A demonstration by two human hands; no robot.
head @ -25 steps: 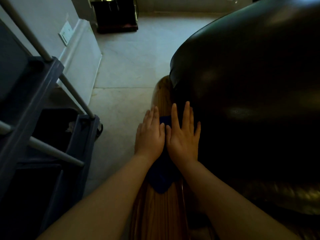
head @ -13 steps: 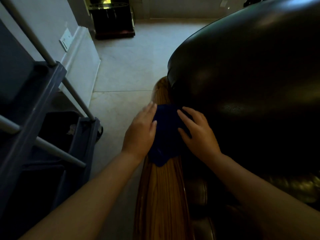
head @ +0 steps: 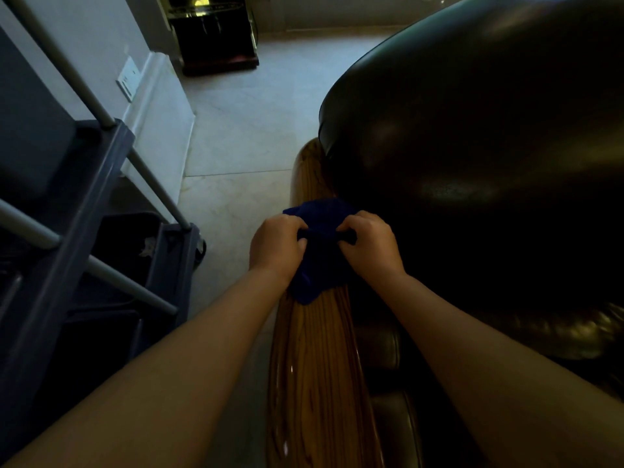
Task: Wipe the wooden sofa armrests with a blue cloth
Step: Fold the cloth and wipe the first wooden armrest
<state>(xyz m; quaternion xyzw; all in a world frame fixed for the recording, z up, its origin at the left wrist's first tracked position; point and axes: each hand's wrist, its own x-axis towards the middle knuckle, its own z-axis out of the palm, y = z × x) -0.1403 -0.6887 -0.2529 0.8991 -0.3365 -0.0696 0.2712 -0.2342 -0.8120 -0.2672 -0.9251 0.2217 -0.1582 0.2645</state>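
Observation:
A glossy striped wooden armrest (head: 315, 373) runs from the bottom of the view up the middle, beside the dark leather sofa (head: 479, 157). The dark blue cloth (head: 320, 244) lies bunched across the armrest about halfway along. My left hand (head: 277, 243) grips the cloth's left side with curled fingers. My right hand (head: 369, 243) grips its right side the same way. A corner of the cloth hangs toward me between my wrists. The armrest's far rounded end shows beyond the cloth.
A grey cleaning cart (head: 77, 251) with metal posts and a dark bin stands close on the left. Pale tiled floor (head: 243, 136) lies between cart and armrest. A dark cabinet (head: 216, 32) stands at the far wall. A wall outlet plate (head: 128, 79) sits on the left wall.
Both hands went from lying flat on the cloth to curling round it and bunching it up. The cloth has shifted a little further along the armrest.

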